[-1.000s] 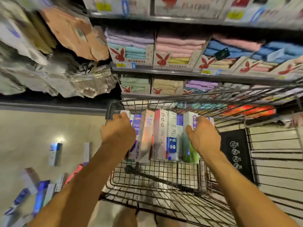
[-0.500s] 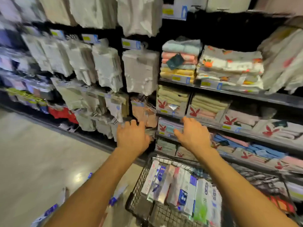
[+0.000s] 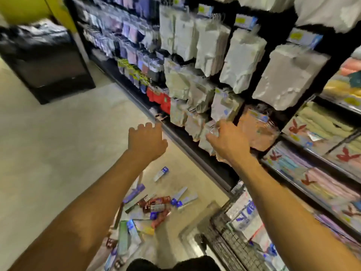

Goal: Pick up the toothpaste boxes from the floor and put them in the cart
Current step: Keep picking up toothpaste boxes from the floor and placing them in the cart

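While slim toothpaste boxes (image 3: 156,207) litter the glossy beige floor (image 3: 58,153), the left hand (image 3: 147,142) and right hand (image 3: 227,142) hover empty, loose-fingered. A wire-mesh cart (image 3: 231,242) stands beside the shelves (image 3: 312,173).

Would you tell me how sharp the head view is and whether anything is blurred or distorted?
Head view: motion blur smears the hanging packets and the toothpaste boxes on the floor, leaving print unreadable; wide-angle distortion tilts the shelves; the left hand and right hand look sharpest.

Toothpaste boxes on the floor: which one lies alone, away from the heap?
The white cardboard box with a blue end, alone on the beige floor beyond the heap of boxes; the rest lie close together.
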### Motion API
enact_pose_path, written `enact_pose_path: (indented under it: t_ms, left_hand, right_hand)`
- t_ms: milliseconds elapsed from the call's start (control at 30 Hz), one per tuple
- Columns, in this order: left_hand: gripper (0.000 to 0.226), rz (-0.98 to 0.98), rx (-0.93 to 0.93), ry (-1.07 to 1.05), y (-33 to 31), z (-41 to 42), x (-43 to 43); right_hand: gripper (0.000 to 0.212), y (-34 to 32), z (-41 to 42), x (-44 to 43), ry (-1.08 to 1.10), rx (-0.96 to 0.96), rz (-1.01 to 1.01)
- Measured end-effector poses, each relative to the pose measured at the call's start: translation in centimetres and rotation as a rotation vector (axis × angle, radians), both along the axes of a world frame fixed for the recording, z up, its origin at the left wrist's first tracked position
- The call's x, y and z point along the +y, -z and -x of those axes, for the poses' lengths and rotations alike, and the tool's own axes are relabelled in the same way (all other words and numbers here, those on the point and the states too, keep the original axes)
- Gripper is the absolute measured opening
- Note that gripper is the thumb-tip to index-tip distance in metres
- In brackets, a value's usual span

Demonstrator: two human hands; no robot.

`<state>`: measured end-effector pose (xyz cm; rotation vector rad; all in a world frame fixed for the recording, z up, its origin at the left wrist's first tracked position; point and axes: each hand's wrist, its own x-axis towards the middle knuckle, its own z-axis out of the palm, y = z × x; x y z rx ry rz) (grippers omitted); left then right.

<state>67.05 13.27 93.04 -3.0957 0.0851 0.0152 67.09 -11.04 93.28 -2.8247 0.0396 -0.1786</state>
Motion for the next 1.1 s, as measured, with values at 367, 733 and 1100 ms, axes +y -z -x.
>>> enact_pose_path:
  t_ms: [367, 733, 1100]
  left_hand:
    - [0.047, 0.037, 0.299, -0.143, 23.2, -3.7, 13.6]
    - [0.046, 0.141, 0.543, -0.531, 65.5, 1.0, 18.8]
    - [0.064, 0.252, 0.579, -0.794, 95.5, 7.2, 20.9]
  right_hand:
    - [0.051, 25.1, -1.9, 13.8, 0.128, 0.423, -0.15]
    - [0.069, 66.2, -1.4, 20.4, 0.211, 0.743, -0.256]
    - [0.062, 96.2, 1.3, 24.3, 0.304, 0.708, -0.215]
